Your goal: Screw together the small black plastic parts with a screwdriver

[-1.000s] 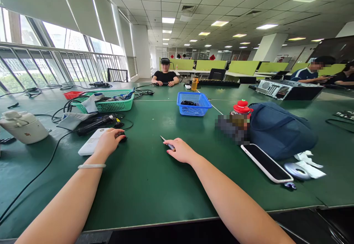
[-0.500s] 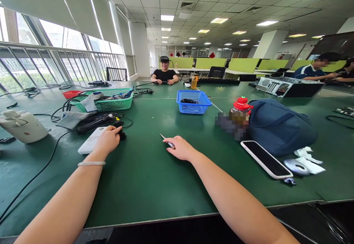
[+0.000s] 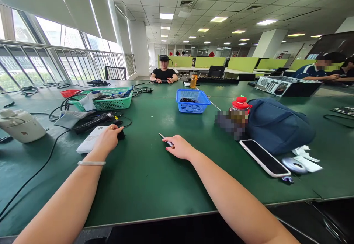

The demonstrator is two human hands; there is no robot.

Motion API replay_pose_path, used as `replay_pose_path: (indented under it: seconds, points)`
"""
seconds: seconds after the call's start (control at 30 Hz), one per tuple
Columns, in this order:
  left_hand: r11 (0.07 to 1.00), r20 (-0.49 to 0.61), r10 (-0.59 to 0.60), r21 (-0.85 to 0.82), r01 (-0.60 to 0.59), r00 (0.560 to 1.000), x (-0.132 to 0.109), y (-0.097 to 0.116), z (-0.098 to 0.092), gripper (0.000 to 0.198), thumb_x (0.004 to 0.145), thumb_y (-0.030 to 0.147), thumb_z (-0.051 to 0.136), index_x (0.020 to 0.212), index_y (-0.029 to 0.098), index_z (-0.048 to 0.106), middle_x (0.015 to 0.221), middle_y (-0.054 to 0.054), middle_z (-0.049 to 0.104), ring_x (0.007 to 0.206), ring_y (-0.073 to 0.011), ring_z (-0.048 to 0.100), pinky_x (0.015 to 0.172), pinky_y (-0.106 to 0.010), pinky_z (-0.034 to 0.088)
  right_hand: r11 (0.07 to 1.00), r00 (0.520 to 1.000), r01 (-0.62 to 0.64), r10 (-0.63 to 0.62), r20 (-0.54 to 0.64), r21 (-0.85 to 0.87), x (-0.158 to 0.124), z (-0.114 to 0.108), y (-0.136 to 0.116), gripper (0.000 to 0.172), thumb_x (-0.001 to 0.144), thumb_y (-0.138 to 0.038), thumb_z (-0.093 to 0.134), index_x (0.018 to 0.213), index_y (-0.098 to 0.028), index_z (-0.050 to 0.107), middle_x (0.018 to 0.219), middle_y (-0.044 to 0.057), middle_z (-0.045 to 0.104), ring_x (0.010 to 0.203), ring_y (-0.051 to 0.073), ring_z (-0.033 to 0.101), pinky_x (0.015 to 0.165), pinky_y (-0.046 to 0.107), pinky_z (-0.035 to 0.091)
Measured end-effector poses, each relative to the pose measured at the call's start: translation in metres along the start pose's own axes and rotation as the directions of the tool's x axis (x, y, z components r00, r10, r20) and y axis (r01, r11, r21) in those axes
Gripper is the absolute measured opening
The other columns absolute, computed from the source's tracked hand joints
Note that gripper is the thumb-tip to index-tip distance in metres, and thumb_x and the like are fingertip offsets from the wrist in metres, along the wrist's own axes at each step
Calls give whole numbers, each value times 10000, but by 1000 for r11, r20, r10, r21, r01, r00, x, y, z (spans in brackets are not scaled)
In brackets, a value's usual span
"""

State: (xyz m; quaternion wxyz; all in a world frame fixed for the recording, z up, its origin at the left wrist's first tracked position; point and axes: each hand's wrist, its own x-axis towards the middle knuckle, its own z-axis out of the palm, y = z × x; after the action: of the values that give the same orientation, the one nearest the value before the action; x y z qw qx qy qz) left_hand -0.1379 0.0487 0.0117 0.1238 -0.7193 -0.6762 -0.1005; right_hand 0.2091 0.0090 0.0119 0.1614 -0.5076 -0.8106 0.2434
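Note:
My left hand [image 3: 107, 139] is beside a white flat box [image 3: 91, 140], partly covering its right end. Its fingers are closed on a small black object [image 3: 121, 135], too hidden to name. My right hand [image 3: 179, 147] rests low over the green table [image 3: 155, 177], fingers wrapped round a slim pen-like tool [image 3: 168, 143]. The tool's silvery pointed tip sticks out to the upper left, and nothing touches that tip. A gap of bare tabletop separates the two hands.
Behind my left hand lie black cables [image 3: 96, 120] and a green basket [image 3: 116, 104]. A blue basket [image 3: 193, 105] stands ahead. On the right are a phone [image 3: 264, 158], a dark blue bag [image 3: 279, 126] and a red-lidded jar [image 3: 239, 113]. A person [image 3: 164, 72] sits opposite.
The black object at my left fingertips looks slightly turned. My right hand stays in place with its tool. The whole view has shifted a little.

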Motion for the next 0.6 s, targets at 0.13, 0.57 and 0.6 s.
replay_pose_path:
  seconds: [0.13,0.57,0.6]
  points:
    - [1000,29,0,-2,0,1000,-2,3,-5,596,774,51,395,1299,197,635,1231,-93,612,971,-225,614,866,-298,463,1000,1000,1,-1,0,4,0,1,1,446,893,-258,615,1337,-291,587,1119,76,577,887,154,597,907,291,454]
    - [991,-13,-96,-100,94,995,2,-3,0,471,838,125,417,1230,152,677,1165,-114,604,896,-212,631,816,-289,492,1000,1000,9,-9,12,16,0,0,2,452,898,-246,603,1348,-277,578,1016,59,603,911,167,599,918,299,447]
    - [990,-23,-101,-106,98,995,2,-4,1,463,843,130,413,1223,145,679,1211,-122,595,916,-214,633,826,-294,494,1000,1000,3,-4,13,18,0,-1,1,452,898,-246,603,1348,-276,578,1027,62,600,909,165,600,920,300,447]
